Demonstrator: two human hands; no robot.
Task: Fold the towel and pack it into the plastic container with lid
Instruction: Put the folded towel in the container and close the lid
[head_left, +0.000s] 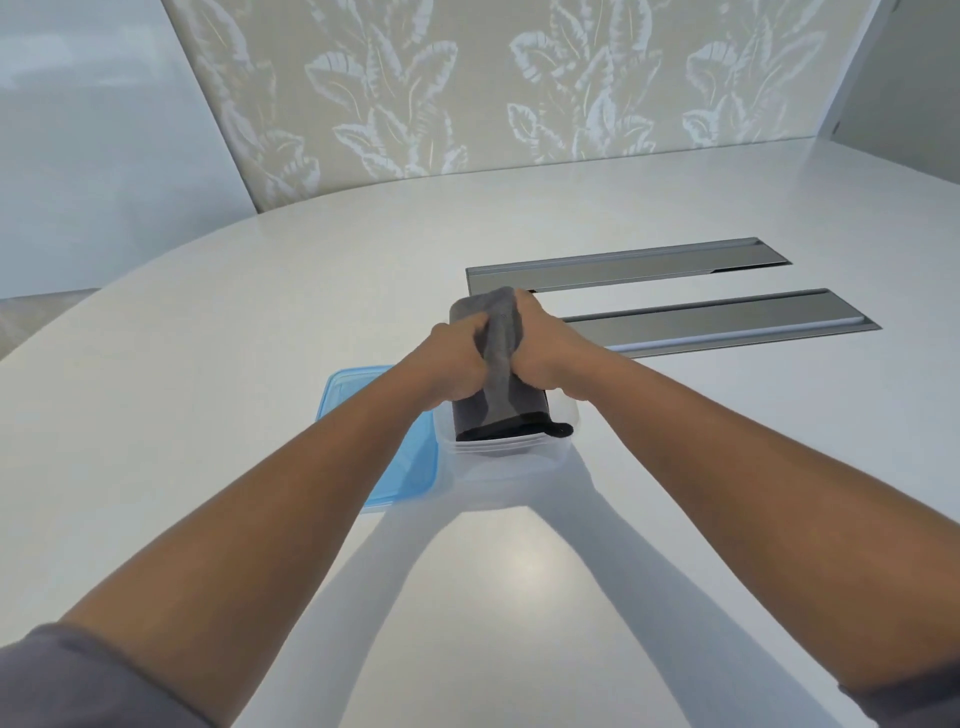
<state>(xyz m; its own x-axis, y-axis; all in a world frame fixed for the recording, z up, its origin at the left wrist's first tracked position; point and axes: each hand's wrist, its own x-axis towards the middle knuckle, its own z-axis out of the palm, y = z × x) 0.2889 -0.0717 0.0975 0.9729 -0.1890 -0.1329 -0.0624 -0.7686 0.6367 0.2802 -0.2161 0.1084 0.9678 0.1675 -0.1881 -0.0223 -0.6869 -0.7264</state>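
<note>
A folded dark grey towel (498, 358) stands partly inside a clear plastic container (511, 452) at the middle of the white table. Its lower end sits in the container and its upper part sticks out above the rim. My left hand (457, 366) grips the towel's left side and my right hand (545, 348) grips its right side, both pressed around it. A blue lid (384, 447) lies flat on the table just left of the container, partly under my left forearm.
Two long grey metal cable hatches (628, 267) (727, 319) are set into the white table (260, 312) behind and right of the container. The table's curved edge runs along the left. A leaf-patterned wall stands at the back.
</note>
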